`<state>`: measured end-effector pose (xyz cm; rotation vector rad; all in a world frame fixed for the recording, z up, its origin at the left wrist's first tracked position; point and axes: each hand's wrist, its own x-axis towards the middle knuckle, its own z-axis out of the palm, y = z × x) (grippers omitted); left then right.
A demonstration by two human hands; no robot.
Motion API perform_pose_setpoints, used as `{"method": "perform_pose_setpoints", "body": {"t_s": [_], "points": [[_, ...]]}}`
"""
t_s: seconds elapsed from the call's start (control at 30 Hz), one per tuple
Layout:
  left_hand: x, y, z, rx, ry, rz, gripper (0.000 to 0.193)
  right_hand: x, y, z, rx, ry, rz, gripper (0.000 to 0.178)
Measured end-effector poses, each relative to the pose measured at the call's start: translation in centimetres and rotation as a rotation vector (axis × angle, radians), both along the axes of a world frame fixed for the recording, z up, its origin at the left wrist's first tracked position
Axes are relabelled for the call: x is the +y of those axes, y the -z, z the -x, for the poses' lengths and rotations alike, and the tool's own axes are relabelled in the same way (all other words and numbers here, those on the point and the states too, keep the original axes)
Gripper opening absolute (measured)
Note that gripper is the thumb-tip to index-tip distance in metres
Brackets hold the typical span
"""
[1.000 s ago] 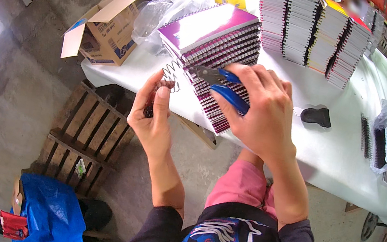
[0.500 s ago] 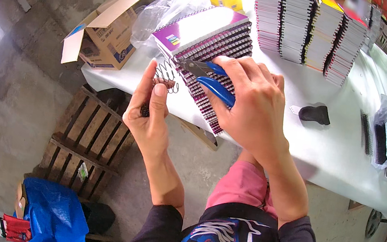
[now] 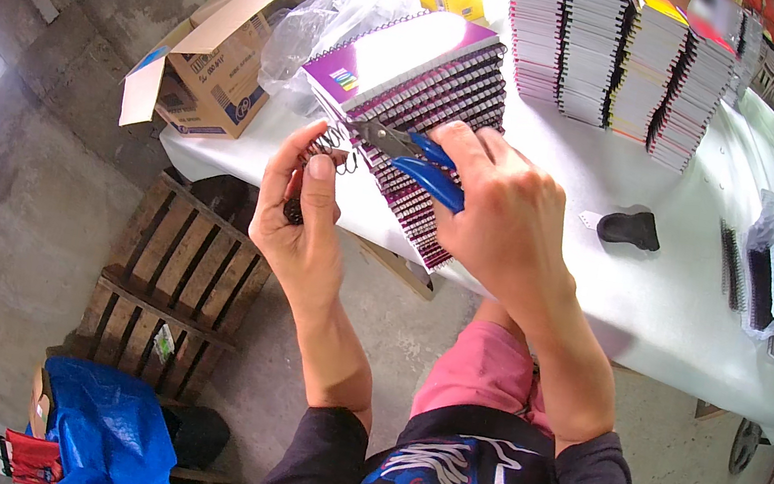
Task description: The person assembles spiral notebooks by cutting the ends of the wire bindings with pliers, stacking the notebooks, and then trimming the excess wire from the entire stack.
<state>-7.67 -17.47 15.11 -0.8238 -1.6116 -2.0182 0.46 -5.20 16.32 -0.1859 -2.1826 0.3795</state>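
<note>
My right hand (image 3: 512,216) is wrapped round blue-handled wire cutters (image 3: 429,184). Their jaws point left, over the near left corner of a stack of spiral notebooks (image 3: 433,113) with purple covers. Just beyond the jaws, my left hand (image 3: 302,213) pinches dark spiral wire (image 3: 333,145) between thumb and fingers. More dark coil shows at its palm, partly hidden by the fingers. Whether the jaws touch any wire, I cannot tell.
On the white table (image 3: 558,183), tall stacks of spiral-bound books (image 3: 587,66) stand at the back. A black pouch (image 3: 629,229) and loose black coils (image 3: 734,265) lie to the right. An open cardboard box (image 3: 217,68) and clear plastic (image 3: 307,42) are at the left.
My left fingers have curled in closer round the wire, and less of the coil shows. The wire cutters have shifted slightly left with my right hand.
</note>
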Motion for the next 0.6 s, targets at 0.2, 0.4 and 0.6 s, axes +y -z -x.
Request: {"method": "perform_pose_setpoints", "body": {"t_s": [0.2,0.4,0.6], "points": [[-1.7,0.2,0.8,0.009,0.012,-0.166,0.028,0.8,0.3,0.0,0.044,-0.154,0.055,0.032],[-4.6,2.6,6.3,-0.157,0.111,-0.466,0.029,6.4,8.1,-3.1,0.039,-0.083,0.21,0.029],[0.1,5.0,20.9,-0.693,0.567,-0.739,0.018,9.0,17.5,-11.5,-0.29,0.163,0.134,0.037]]}}
